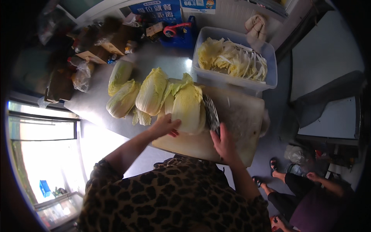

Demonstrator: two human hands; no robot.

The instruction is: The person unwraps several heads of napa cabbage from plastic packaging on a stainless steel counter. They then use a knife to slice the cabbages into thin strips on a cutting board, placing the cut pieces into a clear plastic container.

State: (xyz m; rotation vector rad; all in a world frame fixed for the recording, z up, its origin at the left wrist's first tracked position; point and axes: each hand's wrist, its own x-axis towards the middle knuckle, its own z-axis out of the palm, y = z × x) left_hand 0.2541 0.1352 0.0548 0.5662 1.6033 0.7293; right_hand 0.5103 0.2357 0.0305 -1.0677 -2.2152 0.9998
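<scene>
A halved-looking head of napa cabbage lies on the cutting board, with a loose green leaf at its top. My left hand is at the cabbage's lower left side, fingers spread; whether the fingertips touch it is hard to tell. In my right hand is a kitchen knife, its blade striped dark and light and pointing away from me, just right of the cabbage. Another whole napa cabbage rests left of it, partly over the board's edge.
Two more cabbages and a torn leaf lie on the metal table. A clear plastic bin holds cut cabbage leaves at the back right. Cardboard boxes and a blue basket stand behind. A seated person is at lower right.
</scene>
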